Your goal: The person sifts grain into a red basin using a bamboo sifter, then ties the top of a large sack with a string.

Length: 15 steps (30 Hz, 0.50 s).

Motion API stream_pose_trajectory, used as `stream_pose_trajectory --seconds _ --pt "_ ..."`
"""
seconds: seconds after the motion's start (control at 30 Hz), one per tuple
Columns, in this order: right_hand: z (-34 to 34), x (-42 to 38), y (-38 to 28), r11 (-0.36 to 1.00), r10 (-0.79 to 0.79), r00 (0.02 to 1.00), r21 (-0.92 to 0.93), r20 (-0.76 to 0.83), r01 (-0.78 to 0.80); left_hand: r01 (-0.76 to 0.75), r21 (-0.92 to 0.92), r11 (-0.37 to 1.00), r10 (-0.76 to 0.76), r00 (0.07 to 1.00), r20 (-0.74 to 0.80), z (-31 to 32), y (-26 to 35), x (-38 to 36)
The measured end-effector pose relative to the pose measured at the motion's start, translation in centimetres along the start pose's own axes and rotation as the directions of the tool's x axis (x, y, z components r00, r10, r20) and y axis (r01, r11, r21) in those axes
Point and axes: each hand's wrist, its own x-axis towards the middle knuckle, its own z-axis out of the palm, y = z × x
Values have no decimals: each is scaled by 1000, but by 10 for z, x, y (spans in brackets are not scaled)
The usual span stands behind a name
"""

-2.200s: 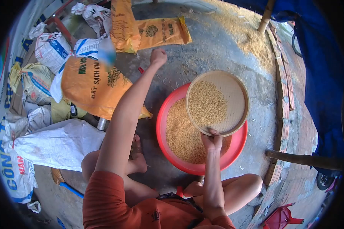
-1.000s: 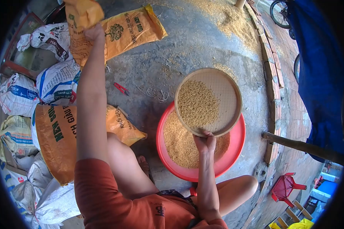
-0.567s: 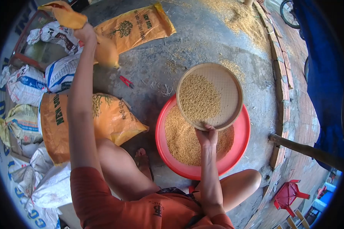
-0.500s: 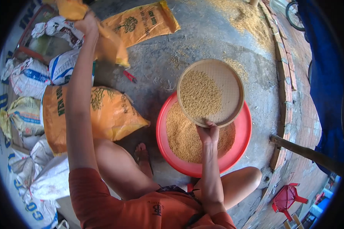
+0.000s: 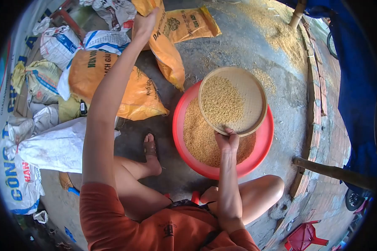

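Observation:
My left hand (image 5: 145, 24), raised at the upper left, grips an orange woven sack (image 5: 166, 60) that hangs down from it. My right hand (image 5: 227, 140) is closed on the near rim of a round woven winnowing tray (image 5: 254, 100), thumb on top. Unhusked grain (image 5: 222, 96) covers the tray's left part, while its right side shows bare weave. Beneath the tray stands a wide red basin (image 5: 178, 129) holding more grain (image 5: 201, 144). The tray hides the basin's far right part.
A bulging orange sack (image 5: 92, 77) and white sacks (image 5: 58, 144) lie at left. Another orange sack (image 5: 192, 26) lies flat behind. Loose grain (image 5: 276, 33) covers floor at the back right. A brick edge (image 5: 312, 121), wooden pole (image 5: 335, 171) and red stool (image 5: 303, 236) stand right.
My left hand has swung the orange sack rightward, and it now hangs long beside the flat sack. The tray stays over the basin in my right hand. The camera view has shifted.

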Motion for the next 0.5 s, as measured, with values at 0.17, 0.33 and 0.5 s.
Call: stream_pose_trajectory --seconds 0.17,0.33,0.5 --pt "-13 -15 6 999 39 999 28 29 -39 28 -66 997 -17 988 156 -33 32 -36" --pt "-12 -30 20 998 40 997 -49 62 -37 155 -145 977 -92 925 370 -58 35 -74" --pt "-13 -42 32 995 50 998 -88 44 -46 102 -236 966 -60 982 180 -58 12 -114"
